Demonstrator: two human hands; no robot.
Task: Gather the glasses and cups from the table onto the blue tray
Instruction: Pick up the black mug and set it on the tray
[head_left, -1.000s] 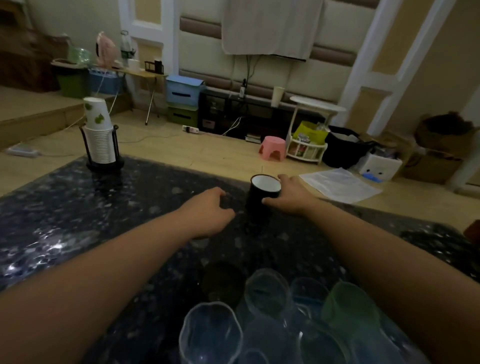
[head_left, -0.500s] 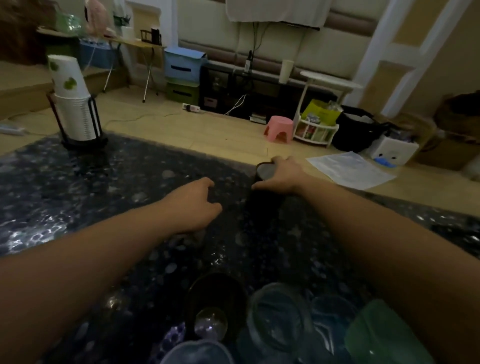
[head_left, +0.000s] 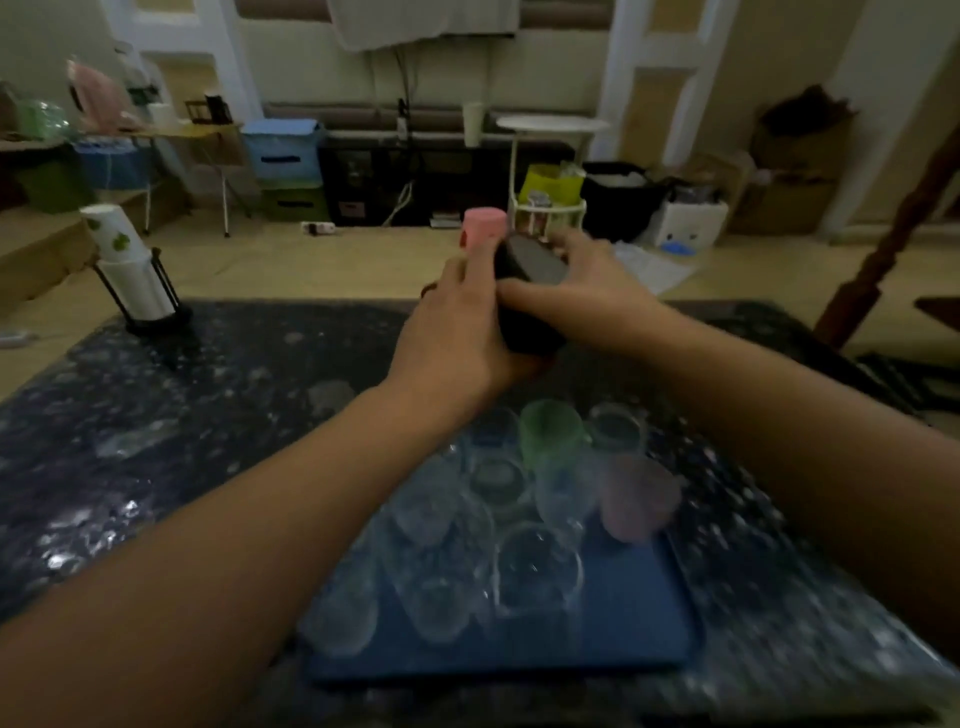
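Blurring glasses (head_left: 498, 530); hands (head_left: 524, 306) half-hiding mug (head_left: 530, 291)

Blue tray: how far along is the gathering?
Mostly done. The blue tray already carries a cluster of clear glasses, a green cup and a pink cup. In hand: the black mug, lifted off the table and gripped by both the left hand and right hand. Left: setting it on the tray.

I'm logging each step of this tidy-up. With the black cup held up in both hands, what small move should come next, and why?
Probably lower the black cup toward the blue tray and set it on the bare front-right part. Both the left hand and the right hand hold it above the table, and glasses crowd the rest.
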